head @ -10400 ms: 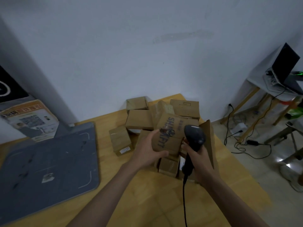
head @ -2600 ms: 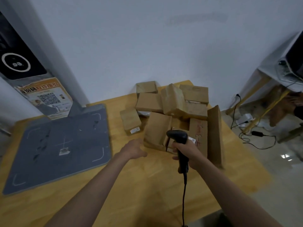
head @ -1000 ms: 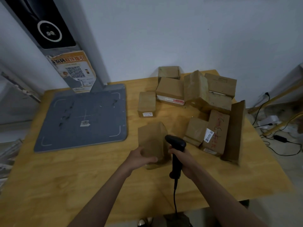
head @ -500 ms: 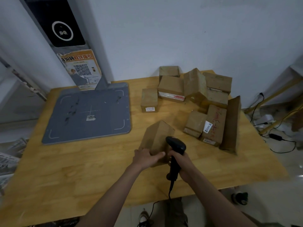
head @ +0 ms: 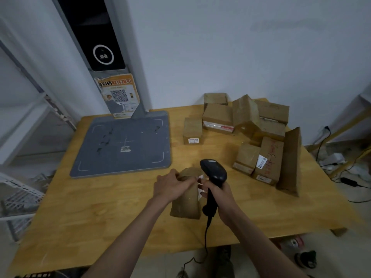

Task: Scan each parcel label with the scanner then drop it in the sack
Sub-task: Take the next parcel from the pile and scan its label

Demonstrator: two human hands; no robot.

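My left hand (head: pixel 173 186) grips a brown cardboard parcel (head: pixel 185 201) from above and holds it tilted over the front middle of the wooden table (head: pixel 100 213). A white label (head: pixel 200 187) shows on the parcel's right side. My right hand (head: pixel 222 199) grips the handle of a black corded barcode scanner (head: pixel 213 175), whose head sits right beside that label. Several more brown parcels (head: pixel 247 125) lie heaped at the table's far right. No sack is in view.
A grey scanning mat (head: pixel 124 143) with a tall post (head: pixel 100 47) covers the table's far left. A white wire rack (head: pixel 20 193) stands left of the table. Cables (head: pixel 341 167) and small items lie on the floor to the right.
My left hand has pulled the parcel nearer to me and turned it so its white label faces the scanner. My right hand has kept the scanner close beside it.
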